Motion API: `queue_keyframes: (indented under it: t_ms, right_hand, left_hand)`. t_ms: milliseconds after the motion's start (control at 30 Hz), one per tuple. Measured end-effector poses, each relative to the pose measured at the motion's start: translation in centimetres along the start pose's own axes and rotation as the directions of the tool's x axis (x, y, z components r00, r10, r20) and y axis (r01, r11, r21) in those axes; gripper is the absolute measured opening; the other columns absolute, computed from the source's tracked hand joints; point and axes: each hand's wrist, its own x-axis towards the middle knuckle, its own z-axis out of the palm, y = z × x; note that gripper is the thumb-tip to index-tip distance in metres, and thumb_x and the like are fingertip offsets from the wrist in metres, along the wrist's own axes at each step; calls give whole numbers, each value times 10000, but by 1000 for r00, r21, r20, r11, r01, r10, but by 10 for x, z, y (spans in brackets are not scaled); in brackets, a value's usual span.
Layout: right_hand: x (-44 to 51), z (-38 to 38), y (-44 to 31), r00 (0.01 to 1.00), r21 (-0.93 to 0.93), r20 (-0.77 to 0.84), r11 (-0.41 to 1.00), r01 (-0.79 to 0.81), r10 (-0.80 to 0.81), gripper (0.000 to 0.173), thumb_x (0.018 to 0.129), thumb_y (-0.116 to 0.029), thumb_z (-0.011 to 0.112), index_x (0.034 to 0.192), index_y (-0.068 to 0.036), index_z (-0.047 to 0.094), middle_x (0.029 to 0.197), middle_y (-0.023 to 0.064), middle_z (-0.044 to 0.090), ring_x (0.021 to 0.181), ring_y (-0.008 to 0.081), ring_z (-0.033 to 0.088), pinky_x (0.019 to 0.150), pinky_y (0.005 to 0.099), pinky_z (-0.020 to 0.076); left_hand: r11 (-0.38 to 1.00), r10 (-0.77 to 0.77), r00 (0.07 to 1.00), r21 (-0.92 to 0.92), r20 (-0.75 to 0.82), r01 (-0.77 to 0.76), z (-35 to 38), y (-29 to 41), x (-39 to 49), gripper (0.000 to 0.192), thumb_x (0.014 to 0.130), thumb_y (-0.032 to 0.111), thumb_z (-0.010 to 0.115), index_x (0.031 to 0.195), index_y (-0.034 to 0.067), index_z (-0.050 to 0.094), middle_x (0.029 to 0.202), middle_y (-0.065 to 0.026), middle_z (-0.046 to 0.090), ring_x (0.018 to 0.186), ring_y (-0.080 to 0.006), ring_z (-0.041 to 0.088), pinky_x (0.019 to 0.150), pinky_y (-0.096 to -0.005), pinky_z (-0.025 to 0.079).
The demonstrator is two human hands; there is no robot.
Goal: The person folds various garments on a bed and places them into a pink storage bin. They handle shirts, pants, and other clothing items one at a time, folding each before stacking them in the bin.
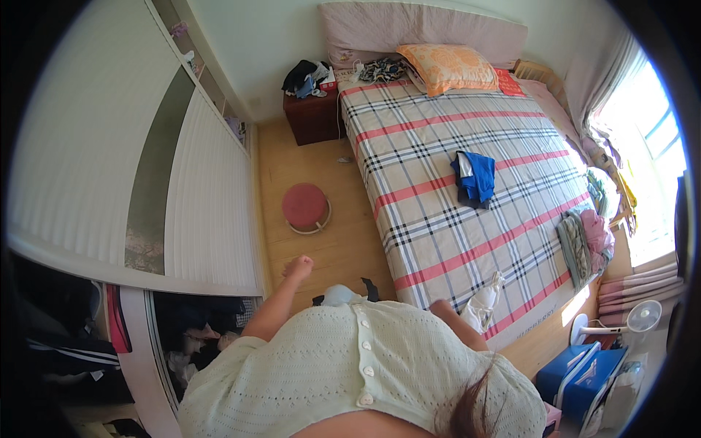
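Observation:
My left hand (299, 268) is over the wooden floor (268, 164), fingers curled in, with nothing visible in them. Ahead of it stands a round stool (304, 205) with a red seat. At the bed's near edge, my right hand (440, 307) is mostly hidden by my body, so its fingers do not show. A white garment with straps (483, 304) lies beside that arm on the plaid bedspread (432, 241). Folded blue and dark clothing (475, 178) rests farther up the bed. Something pale (338, 295) and a dark strip (371, 289) show past my blouse's front.
A wardrobe (211, 208) with a ribbed sliding door runs along the left, its near section open on clothes. A nightstand (312, 117) bears clothing. Folded textiles (585, 246) lie at the bed's right edge. Blue storage boxes (583, 378) and a white fan (643, 316) stand lower right.

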Motion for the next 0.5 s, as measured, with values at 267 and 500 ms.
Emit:
queue_keyframes:
  t_ms: [267, 500]
  right_hand:
    - [257, -305, -75, 944, 832, -271, 539, 130, 190, 258, 897, -217, 622, 1039, -24, 716, 891, 108, 728, 807, 184, 681, 737, 326, 538]
    - [304, -335, -58, 998, 799, 18, 599, -55, 67, 225, 852, -219, 629, 969, -60, 737, 930, 151, 730, 844, 286, 705, 750, 406, 548]
  left_hand:
    - [961, -261, 956, 136, 135, 243, -11, -187, 76, 477, 945, 396, 475, 1327, 129, 577, 1347, -166, 590, 1241, -374, 548, 1007, -449, 432]
    - [842, -537, 758, 295, 371, 452, -127, -96, 213, 561, 926, 417, 492, 1380, 93, 553, 1457, -117, 518, 1381, -348, 431, 1110, -660, 206]
